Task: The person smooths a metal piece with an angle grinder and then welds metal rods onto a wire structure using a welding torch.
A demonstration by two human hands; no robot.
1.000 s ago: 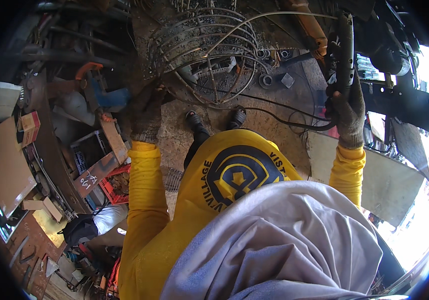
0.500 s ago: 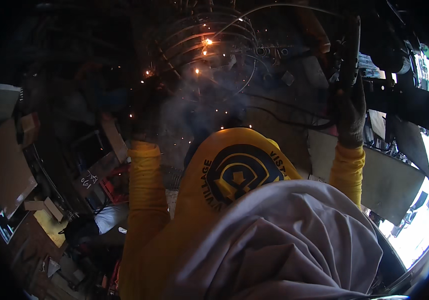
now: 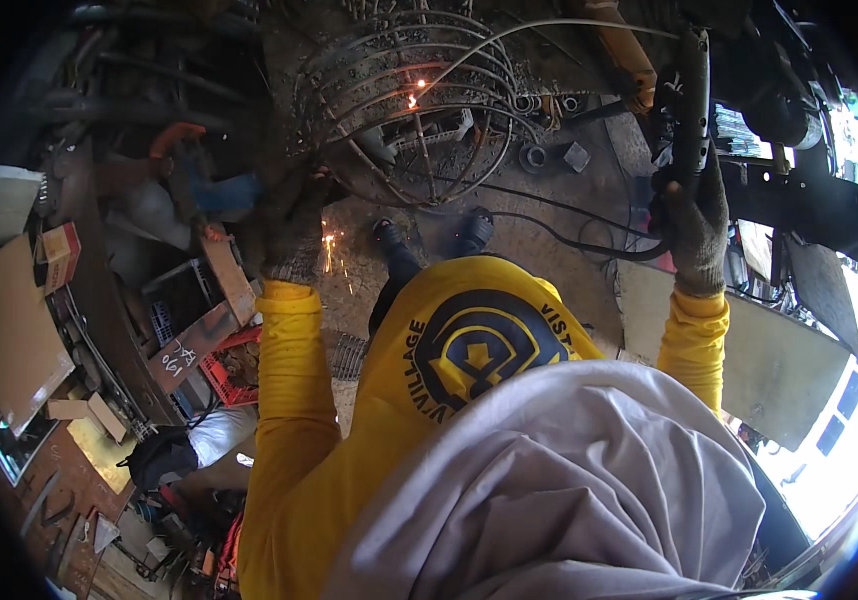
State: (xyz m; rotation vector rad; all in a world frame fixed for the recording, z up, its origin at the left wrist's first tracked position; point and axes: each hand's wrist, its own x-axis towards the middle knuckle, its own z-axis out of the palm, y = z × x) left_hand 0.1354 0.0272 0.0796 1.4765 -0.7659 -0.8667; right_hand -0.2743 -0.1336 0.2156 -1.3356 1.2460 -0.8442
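Note:
A round cage of bent metal rods [image 3: 431,150] stands ahead of me, with a small orange glow on its bars. My right hand [image 3: 699,225], in a grey knitted glove, is closed round a welding electrode holder [image 3: 691,100]. From the holder a long thin welding rod [image 3: 559,22] arcs leftward, its tip close to the glowing spot. My left hand [image 3: 292,215], in a dark glove, is at the cage's near left edge. Shade hides its fingers, so I cannot tell whether they grip the cage. Some sparks fall just right of that hand.
A black cable [image 3: 569,240] crosses the floor toward my right hand. My feet [image 3: 474,230] are below the cage. At left lie a red crate [image 3: 224,370], a small cardboard box [image 3: 61,255] and scrap. A pale board [image 3: 749,350] is at right, and metal rings [image 3: 533,157] lie behind the cage.
The bright arc has died down to a small glow, the smoke has thinned and the sparks are fewer. The view is lighter. The rod's tip sits slightly nearer me; both hands stay nearly in place.

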